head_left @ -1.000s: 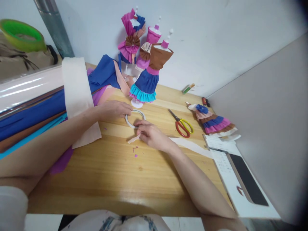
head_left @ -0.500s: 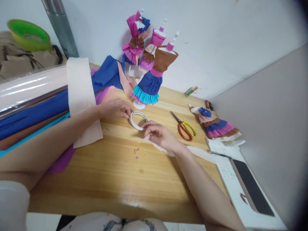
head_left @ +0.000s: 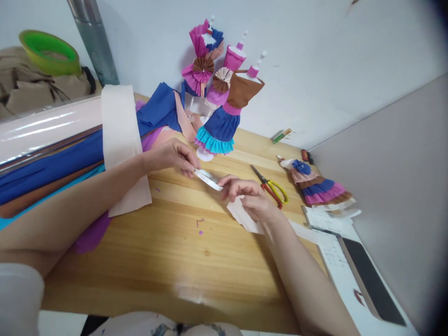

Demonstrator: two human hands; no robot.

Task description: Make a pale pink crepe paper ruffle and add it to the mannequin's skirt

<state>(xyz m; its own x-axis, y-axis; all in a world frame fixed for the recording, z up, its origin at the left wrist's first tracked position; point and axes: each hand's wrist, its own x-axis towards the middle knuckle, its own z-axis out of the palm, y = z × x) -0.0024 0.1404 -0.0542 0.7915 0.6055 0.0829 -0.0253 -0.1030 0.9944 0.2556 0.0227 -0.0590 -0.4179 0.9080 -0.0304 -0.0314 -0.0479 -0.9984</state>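
A narrow white roll of tape [head_left: 209, 180] is held above the wooden table between my two hands, turned nearly edge-on. My left hand [head_left: 174, 156] pinches its left end between thumb and fingers. At the other end, the fingertips of my right hand [head_left: 252, 198] grip the tape roll. A pale strip of crepe paper [head_left: 241, 215] lies under and beside my right hand and runs on to the right beneath the wrist; whether the hand also holds it I cannot tell. Scissors [head_left: 271, 186] with red and yellow handles rest just beyond my right hand.
Small dress forms in paper dresses [head_left: 220, 123] stand at the back. Another layered dress [head_left: 320, 186] lies at right, near a white box [head_left: 350, 275]. Rolls of coloured paper [head_left: 52, 154] fill the left side. Purple scraps [head_left: 200, 232] dot the wooden table [head_left: 168, 266].
The tape roll was flat with its ring opening showing; now it is lifted and tipped edge-on. My right hand has shifted right, and the near end of the paper strip with it.
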